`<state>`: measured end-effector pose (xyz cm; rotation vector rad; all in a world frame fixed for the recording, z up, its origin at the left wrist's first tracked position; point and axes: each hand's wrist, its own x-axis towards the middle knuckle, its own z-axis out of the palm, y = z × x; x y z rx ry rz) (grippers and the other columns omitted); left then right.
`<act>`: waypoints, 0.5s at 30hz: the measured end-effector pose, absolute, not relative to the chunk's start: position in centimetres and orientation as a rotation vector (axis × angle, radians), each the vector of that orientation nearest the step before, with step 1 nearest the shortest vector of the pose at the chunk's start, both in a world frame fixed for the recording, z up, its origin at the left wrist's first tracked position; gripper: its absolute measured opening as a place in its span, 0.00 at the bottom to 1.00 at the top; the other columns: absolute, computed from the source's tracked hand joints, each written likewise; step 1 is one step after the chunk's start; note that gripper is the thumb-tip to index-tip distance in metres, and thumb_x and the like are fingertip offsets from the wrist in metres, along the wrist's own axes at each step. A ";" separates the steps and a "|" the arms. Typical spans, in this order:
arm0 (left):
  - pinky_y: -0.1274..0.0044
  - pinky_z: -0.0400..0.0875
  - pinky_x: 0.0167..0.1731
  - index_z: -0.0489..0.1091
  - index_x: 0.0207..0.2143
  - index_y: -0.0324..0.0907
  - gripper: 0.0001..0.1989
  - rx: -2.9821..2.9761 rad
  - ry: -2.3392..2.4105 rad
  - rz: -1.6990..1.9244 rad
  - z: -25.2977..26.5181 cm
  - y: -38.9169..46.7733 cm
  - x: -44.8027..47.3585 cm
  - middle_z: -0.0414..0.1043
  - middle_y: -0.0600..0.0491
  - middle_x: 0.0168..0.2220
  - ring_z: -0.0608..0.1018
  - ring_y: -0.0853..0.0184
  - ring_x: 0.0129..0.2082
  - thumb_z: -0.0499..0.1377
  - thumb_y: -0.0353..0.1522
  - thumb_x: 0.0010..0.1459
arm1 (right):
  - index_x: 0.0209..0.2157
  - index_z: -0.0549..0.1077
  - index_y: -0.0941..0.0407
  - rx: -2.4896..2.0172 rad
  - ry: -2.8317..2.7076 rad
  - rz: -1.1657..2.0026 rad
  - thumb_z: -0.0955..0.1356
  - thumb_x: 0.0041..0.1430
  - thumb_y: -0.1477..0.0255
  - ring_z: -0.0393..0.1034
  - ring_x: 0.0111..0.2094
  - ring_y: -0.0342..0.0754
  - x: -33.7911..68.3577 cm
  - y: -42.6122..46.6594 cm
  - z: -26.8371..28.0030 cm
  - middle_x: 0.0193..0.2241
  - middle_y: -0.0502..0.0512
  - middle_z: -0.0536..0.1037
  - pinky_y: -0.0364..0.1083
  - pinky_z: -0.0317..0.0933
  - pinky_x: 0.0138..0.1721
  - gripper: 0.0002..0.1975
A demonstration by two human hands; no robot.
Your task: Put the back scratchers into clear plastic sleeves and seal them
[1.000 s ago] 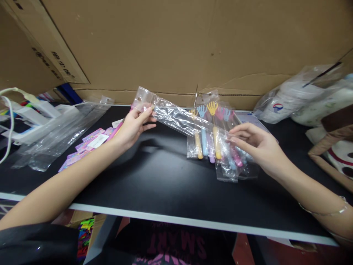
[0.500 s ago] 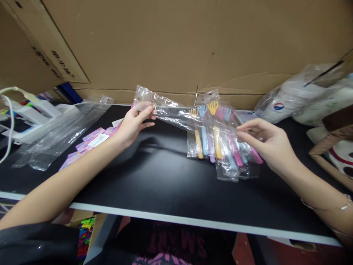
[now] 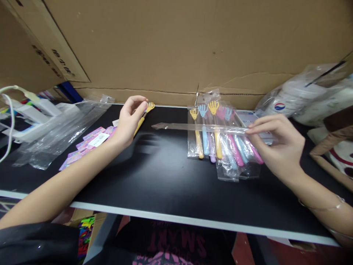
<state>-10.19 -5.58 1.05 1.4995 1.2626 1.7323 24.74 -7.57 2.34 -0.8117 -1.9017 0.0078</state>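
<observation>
My left hand (image 3: 131, 119) is closed, thumb and forefinger together, on a yellow back scratcher (image 3: 139, 126) with a hand-shaped head. The exact grip is partly hidden behind the thumb. My right hand (image 3: 278, 141) pinches one end of a long clear plastic bag (image 3: 176, 126), seen nearly edge-on and stretching left over the table. Below the bag lies a row of bagged back scratchers (image 3: 217, 143) in yellow, blue, purple and pink. Close to my left forearm are pink-purple printed cards (image 3: 89, 141), one bearing a white label.
Clear bags (image 3: 63, 129) lie at left beside a white power strip (image 3: 41, 121). A phone (image 3: 246, 117) rests behind my right hand. A Pepsi cup in plastic (image 3: 289, 99) stands at back right. Cardboard (image 3: 176, 48) walls the back of the black table (image 3: 171, 191).
My left hand has let go of the clear bag's left end and moved slightly left; the yellow scratcher now shows. My right hand has lifted the bag's other end slightly rightward.
</observation>
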 end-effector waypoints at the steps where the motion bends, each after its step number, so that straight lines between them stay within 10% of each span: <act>1: 0.76 0.66 0.51 0.69 0.39 0.45 0.13 1.637 1.280 1.689 1.1 -5.8 -10.1 0.72 0.52 0.45 0.72 0.65 0.49 0.61 0.43 0.56 | 0.29 0.74 0.49 -0.781 -1.989 -0.030 0.69 0.54 0.78 0.68 0.37 0.50 24.7 -7.6 2.4 0.33 0.52 0.74 0.52 0.61 0.42 0.08; 15: 0.63 0.55 0.57 0.64 0.57 0.48 0.27 2.610 1.273 0.697 -0.8 -6.7 -9.0 0.68 0.48 0.56 0.68 0.56 0.55 0.62 0.44 0.56 | 0.27 0.74 0.50 -0.625 -2.312 0.061 0.68 0.56 0.81 0.67 0.38 0.51 24.1 -7.5 2.0 0.36 0.53 0.75 0.54 0.58 0.41 0.10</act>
